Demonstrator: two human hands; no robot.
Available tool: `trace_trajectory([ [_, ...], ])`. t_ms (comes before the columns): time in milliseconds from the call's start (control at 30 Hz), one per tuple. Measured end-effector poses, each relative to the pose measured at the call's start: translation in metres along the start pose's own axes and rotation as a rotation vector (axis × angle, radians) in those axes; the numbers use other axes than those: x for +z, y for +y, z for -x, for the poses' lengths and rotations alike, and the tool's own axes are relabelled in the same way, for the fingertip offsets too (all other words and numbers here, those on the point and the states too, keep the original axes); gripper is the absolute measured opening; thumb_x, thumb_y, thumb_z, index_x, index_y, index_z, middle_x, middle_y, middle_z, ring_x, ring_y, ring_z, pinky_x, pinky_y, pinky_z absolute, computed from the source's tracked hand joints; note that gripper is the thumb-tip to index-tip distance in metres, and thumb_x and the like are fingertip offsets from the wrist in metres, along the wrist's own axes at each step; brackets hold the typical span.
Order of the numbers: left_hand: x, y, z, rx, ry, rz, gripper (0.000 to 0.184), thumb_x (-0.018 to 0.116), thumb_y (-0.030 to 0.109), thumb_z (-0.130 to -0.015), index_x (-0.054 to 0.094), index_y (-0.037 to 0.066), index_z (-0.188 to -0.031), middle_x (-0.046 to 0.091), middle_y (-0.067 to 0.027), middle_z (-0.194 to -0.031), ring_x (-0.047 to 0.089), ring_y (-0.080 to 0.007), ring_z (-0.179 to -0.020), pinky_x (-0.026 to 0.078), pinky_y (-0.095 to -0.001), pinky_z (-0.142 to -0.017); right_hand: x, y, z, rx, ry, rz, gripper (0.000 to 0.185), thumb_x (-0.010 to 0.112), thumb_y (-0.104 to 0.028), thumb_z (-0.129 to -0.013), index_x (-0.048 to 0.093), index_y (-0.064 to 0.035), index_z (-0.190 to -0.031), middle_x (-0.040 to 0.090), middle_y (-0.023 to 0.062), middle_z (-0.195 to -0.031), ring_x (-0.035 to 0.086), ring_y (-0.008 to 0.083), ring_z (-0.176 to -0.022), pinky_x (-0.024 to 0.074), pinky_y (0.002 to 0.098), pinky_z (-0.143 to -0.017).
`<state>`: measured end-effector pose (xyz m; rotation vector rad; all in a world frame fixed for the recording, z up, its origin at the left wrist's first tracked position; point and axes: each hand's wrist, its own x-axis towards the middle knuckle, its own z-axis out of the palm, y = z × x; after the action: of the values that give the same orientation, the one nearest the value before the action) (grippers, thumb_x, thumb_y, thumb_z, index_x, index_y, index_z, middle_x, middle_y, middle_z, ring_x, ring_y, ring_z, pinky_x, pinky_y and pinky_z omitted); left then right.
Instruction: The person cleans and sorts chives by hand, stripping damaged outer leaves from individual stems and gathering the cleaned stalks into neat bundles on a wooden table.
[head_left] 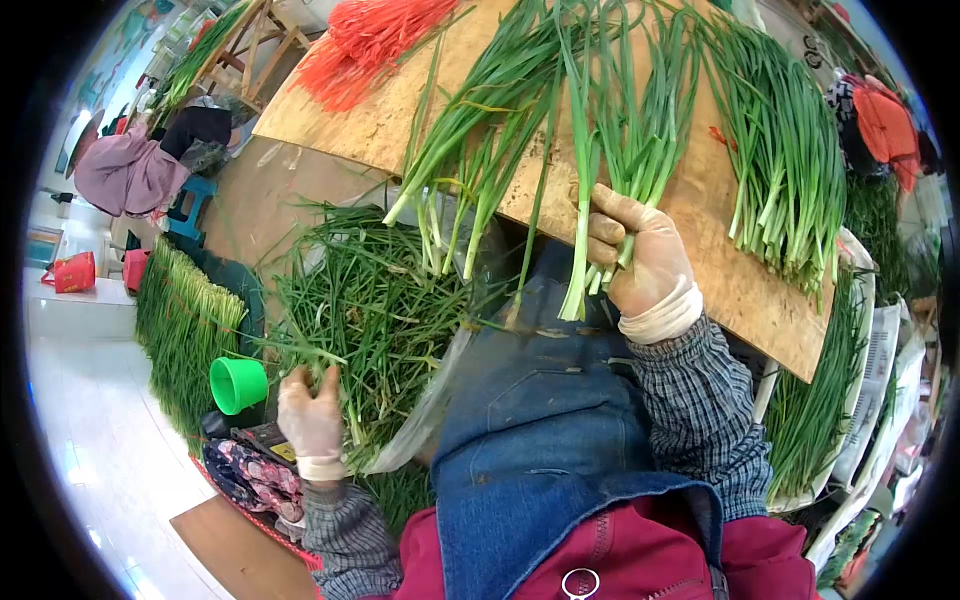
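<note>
My right hand [645,252], in a thin pale glove, is closed around the stem ends of a small bunch of garlic chives [640,150] at the table's near edge. One stalk stands apart, along the fingers, its pale end pointing down. My left hand [312,425], gloved too, is beside a heap of loose chive leaves [375,290], with thumb and forefinger apart. A leaf scrap [318,352] is just above its fingertips; whether they touch it I cannot tell. Loose chives [480,130] hang over the table edge left of my right hand.
The wooden table [740,290] bears a thick chive pile [785,170] on the right and red ties [365,45] at the far left. A green cup [238,386] is left of my left hand, near stacked chives [190,330]. Another person [140,170] sits at the upper left.
</note>
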<state>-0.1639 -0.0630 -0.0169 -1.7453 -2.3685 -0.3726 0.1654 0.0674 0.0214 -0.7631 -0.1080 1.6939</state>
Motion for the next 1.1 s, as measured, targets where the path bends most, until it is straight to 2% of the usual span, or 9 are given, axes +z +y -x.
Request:
trace_trajectory([
  [200, -0.025, 0.161, -0.011, -0.096, -0.776, 1.401, 0.041, 0.063, 0.014, -0.078, 0.051, -0.004, -0.113, 0.065, -0.0118, -0.088, 0.061, -0.014, -0.075, 0.049, -0.0248, -0.071, -0.009, 0.008, 0.005, 0.007, -0.096, 0.008, 0.006, 0.052, -0.002, -0.084, 0.051, -0.0005, -0.089, 0.047, 0.0009, -0.066, 0.038, 0.0076, -0.046, 0.0296, 0.0201, -0.04],
  [267, -0.025, 0.196, -0.015, -0.031, -0.899, 1.402, 0.041, 0.064, 0.012, -0.077, 0.051, -0.002, -0.114, 0.064, -0.0116, -0.082, 0.059, -0.0123, -0.068, 0.048, -0.0256, -0.061, -0.006, 0.011, 0.017, -0.016, -0.073, 0.049, 0.006, 0.052, -0.005, -0.084, 0.051, -0.0016, -0.089, 0.046, -0.0005, -0.064, 0.036, 0.0072, -0.045, 0.0283, 0.0203, -0.039],
  [433, -0.008, 0.217, -0.007, 0.397, -0.279, 1.165, 0.031, 0.06, 0.003, -0.08, 0.055, -0.001, -0.11, 0.063, -0.0111, -0.082, 0.059, -0.0161, -0.067, 0.048, -0.0245, -0.061, 0.003, 0.009, 0.046, -0.064, 0.075, 0.382, 0.016, 0.059, -0.015, -0.082, 0.056, -0.0003, -0.085, 0.051, 0.0015, -0.059, 0.037, 0.0049, -0.04, 0.0277, 0.0186, -0.036],
  [533, -0.006, 0.203, -0.015, 0.586, -0.287, 1.066, 0.018, 0.061, 0.004, -0.079, 0.061, -0.001, -0.096, 0.063, -0.0137, -0.08, 0.061, -0.0199, -0.068, 0.049, -0.0256, -0.061, 0.004, 0.01, 0.047, -0.025, 0.121, 0.436, 0.017, 0.061, -0.014, -0.08, 0.056, 0.0004, -0.088, 0.055, 0.0043, -0.062, 0.04, 0.0054, -0.041, 0.0306, 0.0178, -0.036],
  [600, -0.004, 0.19, -0.023, 0.27, -0.201, 1.151, 0.015, 0.064, 0.013, -0.077, 0.062, -0.001, -0.083, 0.062, -0.0159, -0.078, 0.062, -0.0279, -0.068, 0.05, -0.0329, -0.06, -0.016, 0.002, 0.038, 0.0, 0.043, 0.41, 0.018, 0.062, -0.013, -0.078, 0.056, 0.0004, -0.089, 0.056, 0.0056, -0.064, 0.044, 0.0063, -0.043, 0.0334, 0.0179, -0.037],
  [700, 0.007, 0.174, -0.028, 0.182, -0.39, 0.817, 0.021, 0.061, 0.012, -0.08, 0.062, -0.003, -0.095, 0.064, -0.015, -0.085, 0.062, -0.0177, -0.074, 0.049, -0.0262, -0.065, -0.028, -0.009, 0.031, -0.041, -0.24, 0.088, 0.019, 0.056, -0.015, -0.083, 0.055, -0.0002, -0.095, 0.057, 0.0057, -0.07, 0.054, 0.0129, -0.057, 0.0483, 0.026, -0.049],
  [833, 0.029, 0.187, -0.026, -0.033, -0.813, 1.148, 0.025, 0.058, 0.01, -0.081, 0.059, -0.003, -0.102, 0.064, -0.0087, -0.082, 0.058, -0.01, -0.069, 0.045, -0.0217, -0.06, -0.022, -0.01, 0.031, 0.083, -0.273, 0.012, 0.022, 0.053, -0.019, -0.086, 0.053, -0.0007, -0.099, 0.055, 0.0058, -0.076, 0.055, 0.0141, -0.067, 0.0501, 0.0326, -0.057],
  [933, 0.011, 0.167, -0.019, 0.02, -0.625, 1.161, 0.021, 0.057, 0.01, -0.08, 0.06, -0.003, -0.096, 0.063, -0.014, -0.076, 0.061, -0.017, -0.065, 0.048, -0.027, -0.059, -0.032, 0.001, 0.018, 0.287, -0.196, -0.062, 0.019, 0.053, -0.017, -0.087, 0.052, -0.0006, -0.096, 0.049, 0.0033, -0.073, 0.042, 0.0095, -0.055, 0.0328, 0.0223, -0.044],
  [1100, 0.018, 0.024, 0.009, -0.286, -0.254, 0.688, 0.017, 0.052, 0.009, -0.082, 0.062, -0.001, -0.093, 0.066, -0.0125, -0.081, 0.061, -0.0175, -0.061, 0.048, -0.0254, -0.053, -0.017, 0.01, 0.011, 0.275, -0.236, 0.006, 0.013, 0.053, -0.013, -0.085, 0.052, -0.0013, -0.09, 0.035, -0.0044, -0.06, 0.033, 0.0049, -0.046, 0.0266, 0.0206, -0.038],
])
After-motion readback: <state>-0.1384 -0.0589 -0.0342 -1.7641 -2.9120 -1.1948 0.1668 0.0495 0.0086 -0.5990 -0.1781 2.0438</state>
